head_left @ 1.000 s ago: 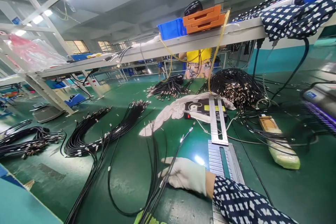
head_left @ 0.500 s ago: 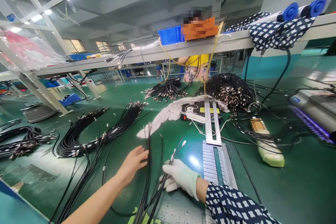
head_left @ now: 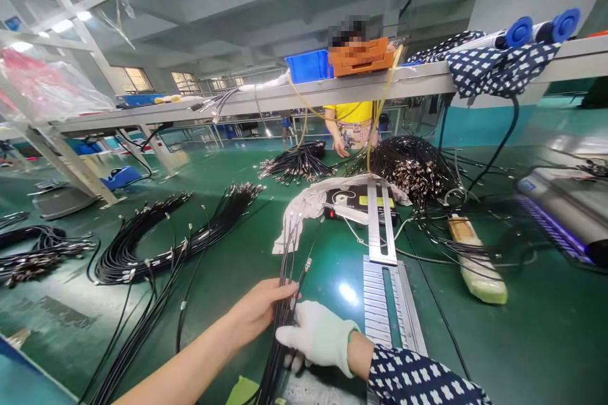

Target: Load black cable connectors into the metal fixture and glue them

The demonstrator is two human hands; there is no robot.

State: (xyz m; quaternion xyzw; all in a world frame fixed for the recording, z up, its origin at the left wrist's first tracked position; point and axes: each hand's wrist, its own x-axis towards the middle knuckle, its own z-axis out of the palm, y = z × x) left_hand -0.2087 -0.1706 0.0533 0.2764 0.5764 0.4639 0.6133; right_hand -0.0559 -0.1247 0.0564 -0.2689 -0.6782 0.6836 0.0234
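A bundle of thin black cables (head_left: 272, 354) with small metal connector ends runs up through both my hands near the front of the green table. My bare left hand (head_left: 259, 307) wraps round it just below the ends, thumb on top. Lower and to the right, my white-gloved right hand (head_left: 316, 332) closes round the same bundle, its lower fingers partly hidden. A small white label or connector (head_left: 308, 263) stands out above my fingers. The upper ends reach over a crumpled pale cloth (head_left: 297, 209). Right of my glove lies a slotted metal plate (head_left: 377, 307).
Curved cable bundles (head_left: 142, 259) lie at left; a large cable pile (head_left: 413, 168) sits behind the black box (head_left: 354, 202). A green-and-white wrapped block (head_left: 479, 272) and a grey device with violet light (head_left: 565, 215) stand right. A shelf (head_left: 266, 98) crosses overhead; a person (head_left: 351, 123) stands beyond.
My left hand has moved right and closed on the cables. The bundles came together between both hands. My right hand slid slightly down the cables. The cloth's left end shifted right.
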